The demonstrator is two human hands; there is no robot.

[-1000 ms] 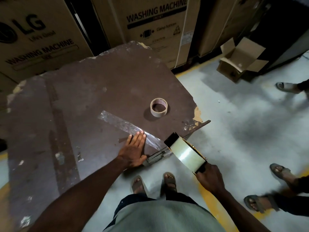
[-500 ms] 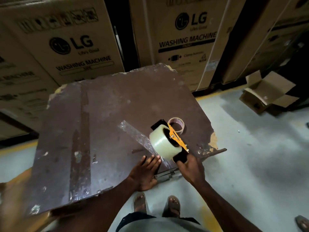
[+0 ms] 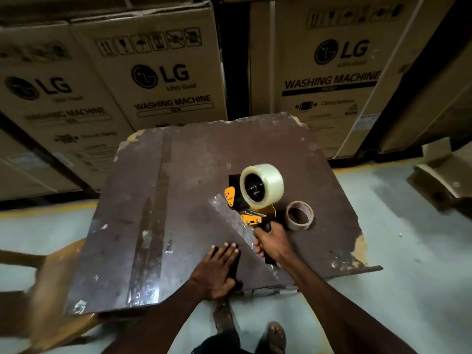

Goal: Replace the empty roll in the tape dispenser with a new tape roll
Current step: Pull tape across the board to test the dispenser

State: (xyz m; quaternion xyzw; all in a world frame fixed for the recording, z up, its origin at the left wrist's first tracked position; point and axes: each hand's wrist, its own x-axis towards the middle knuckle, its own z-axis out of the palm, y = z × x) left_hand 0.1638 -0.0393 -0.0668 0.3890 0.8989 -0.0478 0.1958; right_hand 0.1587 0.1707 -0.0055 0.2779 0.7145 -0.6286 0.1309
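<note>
My right hand (image 3: 272, 240) grips the black handle of the orange and black tape dispenser (image 3: 249, 213), held upright over the brown board (image 3: 158, 213). A full clear tape roll (image 3: 270, 178) sits on the dispenser's hub. Just right of the dispenser the empty cardboard core (image 3: 299, 215) lies flat on the board. My left hand (image 3: 217, 269) rests palm down, fingers together, on the board's near edge, next to a strip of clear tape (image 3: 231, 218) stuck diagonally across the surface.
Large washing machine cartons (image 3: 158, 80) stand right behind the board. An open small carton (image 3: 439, 180) lies on the floor at right. A wooden piece (image 3: 51, 290) sits under the board at left. My sandalled foot (image 3: 275, 335) is on the grey floor below.
My right hand has carried the dispenser from beyond the board's near edge up over the board and turned it upright beside the empty core. My left hand stays flat on the board.
</note>
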